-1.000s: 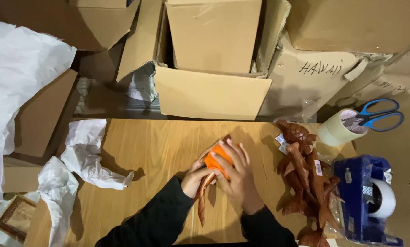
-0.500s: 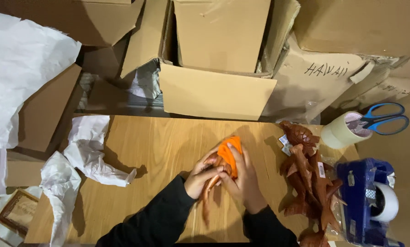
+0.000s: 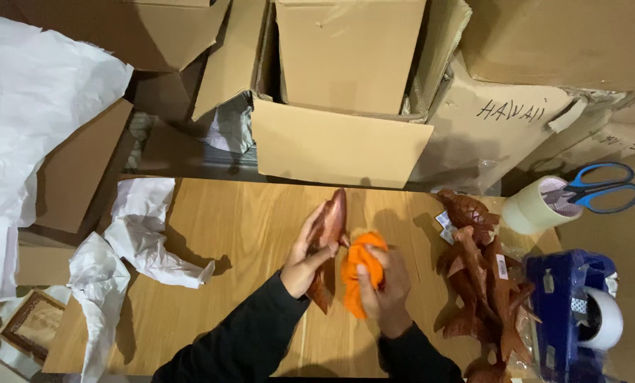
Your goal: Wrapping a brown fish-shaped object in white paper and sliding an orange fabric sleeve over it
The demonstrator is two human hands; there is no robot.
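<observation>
Since a moment ago you have lifted the dark brown carved wooden fish (image 3: 329, 230) off the desk (image 3: 246, 234), left hand (image 3: 305, 262) clamped round it. Your right hand (image 3: 383, 284) grips the crumpled orange cloth (image 3: 360, 266) beside the fish; steady the carving firmly while wiping.

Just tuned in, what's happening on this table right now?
A person at a wooden table holds a dark wooden fish carving in the left hand, lifted off the surface. The right hand presses an orange cloth against it. More carvings of the same kind lie piled to the right, crumpled white paper to the left, and an open cardboard box behind.
</observation>
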